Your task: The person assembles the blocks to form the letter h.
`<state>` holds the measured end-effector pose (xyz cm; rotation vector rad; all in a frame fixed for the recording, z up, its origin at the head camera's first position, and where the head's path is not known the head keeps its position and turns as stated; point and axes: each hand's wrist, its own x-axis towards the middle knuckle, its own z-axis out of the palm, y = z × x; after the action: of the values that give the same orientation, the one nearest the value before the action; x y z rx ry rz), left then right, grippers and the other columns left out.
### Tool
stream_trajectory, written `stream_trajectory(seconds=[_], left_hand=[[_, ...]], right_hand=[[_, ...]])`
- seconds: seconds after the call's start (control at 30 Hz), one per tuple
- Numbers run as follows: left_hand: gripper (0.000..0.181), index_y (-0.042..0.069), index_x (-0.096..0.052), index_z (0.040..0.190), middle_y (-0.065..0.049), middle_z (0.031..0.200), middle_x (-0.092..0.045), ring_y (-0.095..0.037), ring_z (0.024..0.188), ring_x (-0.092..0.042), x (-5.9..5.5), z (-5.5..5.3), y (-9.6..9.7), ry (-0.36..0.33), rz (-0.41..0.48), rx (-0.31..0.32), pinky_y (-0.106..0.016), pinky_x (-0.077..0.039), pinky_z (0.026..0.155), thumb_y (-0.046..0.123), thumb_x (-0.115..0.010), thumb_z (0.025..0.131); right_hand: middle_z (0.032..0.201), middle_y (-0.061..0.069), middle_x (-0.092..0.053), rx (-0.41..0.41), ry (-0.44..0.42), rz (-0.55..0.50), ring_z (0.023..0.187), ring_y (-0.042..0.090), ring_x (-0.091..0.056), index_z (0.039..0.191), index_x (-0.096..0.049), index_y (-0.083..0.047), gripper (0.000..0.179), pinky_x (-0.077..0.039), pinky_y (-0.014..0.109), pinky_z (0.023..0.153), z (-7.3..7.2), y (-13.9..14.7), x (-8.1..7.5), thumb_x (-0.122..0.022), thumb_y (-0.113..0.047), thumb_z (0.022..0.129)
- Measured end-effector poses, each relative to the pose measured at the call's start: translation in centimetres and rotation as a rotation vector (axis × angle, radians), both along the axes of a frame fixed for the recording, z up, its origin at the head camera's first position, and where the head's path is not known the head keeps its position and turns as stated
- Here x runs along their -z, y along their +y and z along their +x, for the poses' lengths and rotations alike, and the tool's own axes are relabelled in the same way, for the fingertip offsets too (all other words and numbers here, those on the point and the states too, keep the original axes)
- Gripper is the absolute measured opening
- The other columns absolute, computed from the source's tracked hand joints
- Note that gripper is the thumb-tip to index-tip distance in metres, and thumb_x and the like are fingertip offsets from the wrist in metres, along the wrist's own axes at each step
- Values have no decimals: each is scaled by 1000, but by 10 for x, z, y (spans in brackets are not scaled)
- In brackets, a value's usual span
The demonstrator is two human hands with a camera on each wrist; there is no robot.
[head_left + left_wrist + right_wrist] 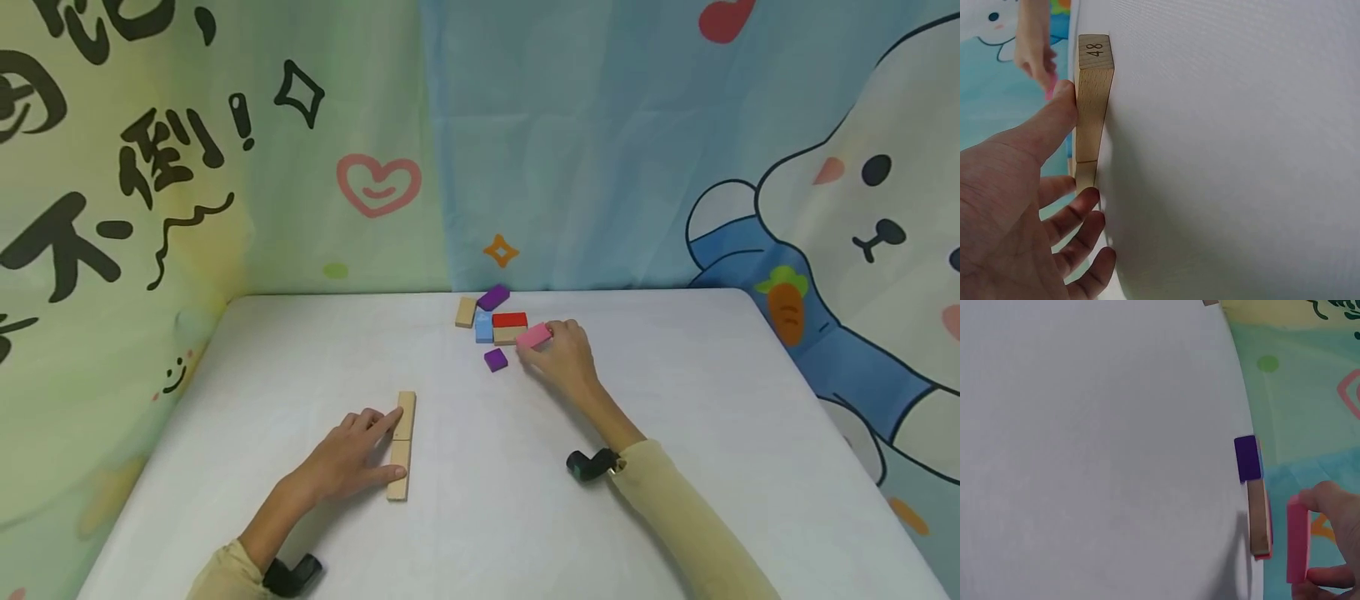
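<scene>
My left hand (339, 460) lies beside two plain wooden blocks set end to end, the far block (407, 402) and the near block (398, 490). Its thumb touches the near block and its index finger the far one; the other fingers stay off to the side. In the left wrist view, the near block (1094, 94) shows "48" on its end. My right hand (566, 360) pinches a pink block (534, 335) between thumb and fingers. The right wrist view shows the pink block (1298, 540) lifted, apart from the pile beside it.
At the back of the white table (300, 358) is a cluster: a red block (510, 319), a blue block (484, 327), wooden blocks (465, 312) and a purple block (493, 297). A smaller purple block (496, 360) lies in front. Behind hangs a printed curtain (585, 167).
</scene>
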<state>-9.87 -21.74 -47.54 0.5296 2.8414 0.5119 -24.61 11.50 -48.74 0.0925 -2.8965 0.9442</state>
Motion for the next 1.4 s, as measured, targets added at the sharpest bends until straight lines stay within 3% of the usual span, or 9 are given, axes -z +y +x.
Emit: stream_trajectory(seconds=[0.13, 0.33, 0.43, 0.7, 1.07, 1.4], left_hand=[[85, 13, -37, 150, -8, 129, -51, -22, 107, -48, -1, -4, 0, 2, -11, -4, -44, -44, 86, 56, -67, 83], [85, 13, -36, 150, -9, 129, -51, -22, 106, -47, -2, -6, -1, -7, -3, 3, -44, -44, 86, 56, -66, 84], [84, 13, -36, 150, -9, 129, -51, -21, 105, -47, -2, -6, 0, -7, -1, 5, -43, -44, 86, 55, -66, 84], [82, 13, -39, 149, -8, 127, -51, -22, 106, -48, 1, -8, 1, 5, -19, 1, -44, -45, 86, 55, -66, 84], [83, 14, -40, 149, -6, 125, -52, -18, 102, -46, 9, -4, -1, 11, 3, 22, -38, -43, 82, 59, -64, 84], [82, 12, -41, 148, -6, 124, -53, -18, 103, -48, 6, -2, -3, 36, -2, 21, -39, -44, 83, 59, -63, 84]], right_hand=[[114, 17, -56, -129, 35, -87, 106, 30, -53, 125, -58, 3, 63, -50, 44, 87, -1, -12, -12, -74, -41, 82], [118, 14, -57, -314, -38, -178, 109, 27, -59, 129, -58, -1, 63, -52, 41, 89, -2, -40, -19, -76, -38, 82], [121, 12, -58, -406, -82, -159, 110, 25, -60, 133, -56, -4, 66, -52, 40, 89, -2, -58, -19, -77, -39, 81], [125, 10, -60, -652, -71, -39, 110, 21, -58, 129, -63, -9, 58, -51, 35, 91, -6, -109, -19, -77, -39, 81], [123, 6, -61, -721, -151, 49, 108, 17, -56, 127, -64, -9, 56, -48, 31, 94, 0, -133, 1, -73, -45, 84], [124, 8, -59, -745, -122, 86, 114, 20, -56, 127, -64, -10, 50, -46, 33, 101, -1, -137, 2, -73, -36, 86]])
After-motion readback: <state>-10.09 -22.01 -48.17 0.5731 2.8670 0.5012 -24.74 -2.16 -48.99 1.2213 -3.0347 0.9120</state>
